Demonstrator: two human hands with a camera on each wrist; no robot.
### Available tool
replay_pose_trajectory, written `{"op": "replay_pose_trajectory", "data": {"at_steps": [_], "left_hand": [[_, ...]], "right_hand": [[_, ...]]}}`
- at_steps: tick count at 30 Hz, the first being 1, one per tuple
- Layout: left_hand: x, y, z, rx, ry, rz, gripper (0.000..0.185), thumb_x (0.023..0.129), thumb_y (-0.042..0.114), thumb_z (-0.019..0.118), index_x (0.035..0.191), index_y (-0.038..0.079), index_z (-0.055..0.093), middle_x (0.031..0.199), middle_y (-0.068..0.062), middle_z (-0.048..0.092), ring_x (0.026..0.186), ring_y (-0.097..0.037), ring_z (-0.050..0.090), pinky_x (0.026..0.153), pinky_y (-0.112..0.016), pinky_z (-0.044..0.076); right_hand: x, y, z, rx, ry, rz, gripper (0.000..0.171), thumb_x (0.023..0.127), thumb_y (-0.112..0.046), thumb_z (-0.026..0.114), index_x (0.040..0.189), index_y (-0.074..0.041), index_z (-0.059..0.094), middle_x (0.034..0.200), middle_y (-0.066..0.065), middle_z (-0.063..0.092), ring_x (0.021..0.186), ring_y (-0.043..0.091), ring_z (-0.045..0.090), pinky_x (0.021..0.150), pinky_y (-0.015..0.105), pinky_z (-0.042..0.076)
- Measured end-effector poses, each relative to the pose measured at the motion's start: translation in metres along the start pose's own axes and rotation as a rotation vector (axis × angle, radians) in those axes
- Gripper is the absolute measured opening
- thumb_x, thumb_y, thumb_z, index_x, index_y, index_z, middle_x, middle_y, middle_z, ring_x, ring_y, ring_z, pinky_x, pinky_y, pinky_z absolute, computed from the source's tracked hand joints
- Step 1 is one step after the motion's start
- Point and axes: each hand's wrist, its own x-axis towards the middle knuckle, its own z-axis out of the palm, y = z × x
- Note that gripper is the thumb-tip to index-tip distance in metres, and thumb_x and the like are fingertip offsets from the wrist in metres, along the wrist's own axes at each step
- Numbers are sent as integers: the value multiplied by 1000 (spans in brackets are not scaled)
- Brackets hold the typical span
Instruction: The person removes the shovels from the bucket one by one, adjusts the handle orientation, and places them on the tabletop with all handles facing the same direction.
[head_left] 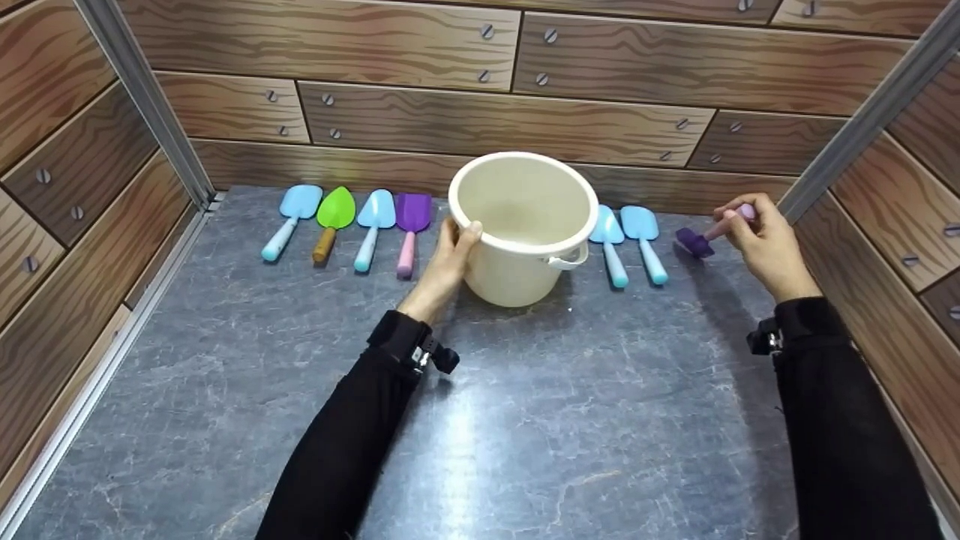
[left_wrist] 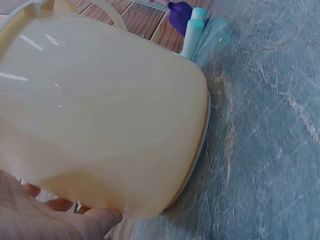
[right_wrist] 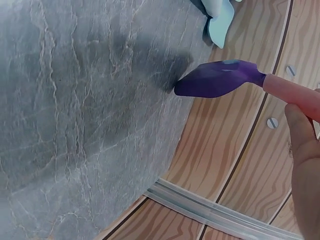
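nearest the head camera are two black sleeves (head_left: 352, 442) reaching out over the grey marbled tabletop (head_left: 525, 435). the left hand (head_left: 444, 266) rests against the side of the cream bucket (head_left: 523, 225), thumb hooked over its rim and fingers curled round the wall, grasping it. the bucket stands upright near the back of the tabletop, between two groups of toy shovels.

the right hand (head_left: 761, 240) pinches the pink handle of a purple shovel (head_left: 709, 236) between thumb and fingertips, fingers curled around it; the shovel's blade points down and left, its tip close to the tabletop, well to the right of the bucket.

left of the bucket lie four shovels in a row: light blue (head_left: 289, 217), green (head_left: 331, 219), another light blue (head_left: 373, 225) and a purple one with a pink handle (head_left: 410, 229). just right of the bucket lie two more light blue shovels (head_left: 626, 240).

the left wrist view shows the bucket's smooth wall (left_wrist: 105, 110) filling the frame, the palm (left_wrist: 45, 220) beneath it, and the base on the tabletop. the right wrist view shows the purple blade (right_wrist: 217, 80) above its own shadow, the pink handle meeting a finger (right_wrist: 305, 165); whether the tip touches the surface cannot be told.
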Motion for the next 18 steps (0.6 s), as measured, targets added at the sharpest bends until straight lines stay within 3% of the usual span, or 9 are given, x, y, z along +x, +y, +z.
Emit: {"op": "replay_pose_trajectory", "data": {"at_steps": [4, 11, 15, 18], "left_hand": [[0, 1, 0, 11, 1, 3, 116, 101, 71, 54, 188, 8, 11, 194, -27, 22, 181, -45, 28, 151, -66, 20], [0, 0, 0, 14, 6, -5, 108, 105, 63, 52, 188, 8, 10, 196, -26, 18, 183, -45, 23, 152, -66, 17], [1, -1, 0, 4, 5, -7, 106, 107, 60, 53, 188, 8, 10, 195, -26, 18, 183, -45, 22, 152, -66, 17], [1, 0, 0, 1, 6, -7, 108, 106, 62, 53, 188, 8, 10, 195, -26, 18, 183, -45, 22, 152, -65, 17]], "right_hand": [[2, 12, -5, 56, -46, 15, 40, 126, -20, 50, 153, 10, 53, 123, -38, 71, 123, -15, 67, 106, 3, 55], [0, 18, -10, 43, -91, 34, 48, 127, -19, 46, 165, 9, 48, 134, -38, 63, 127, -18, 62, 110, 4, 54], [-3, 20, -10, -55, -108, 30, 46, 126, -14, 49, 166, 9, 53, 119, -46, 67, 119, -24, 61, 103, -1, 53], [-6, 22, -8, -142, -114, 23, 44, 125, -13, 54, 164, 8, 57, 105, -52, 67, 104, -23, 60, 89, -3, 49]]}}
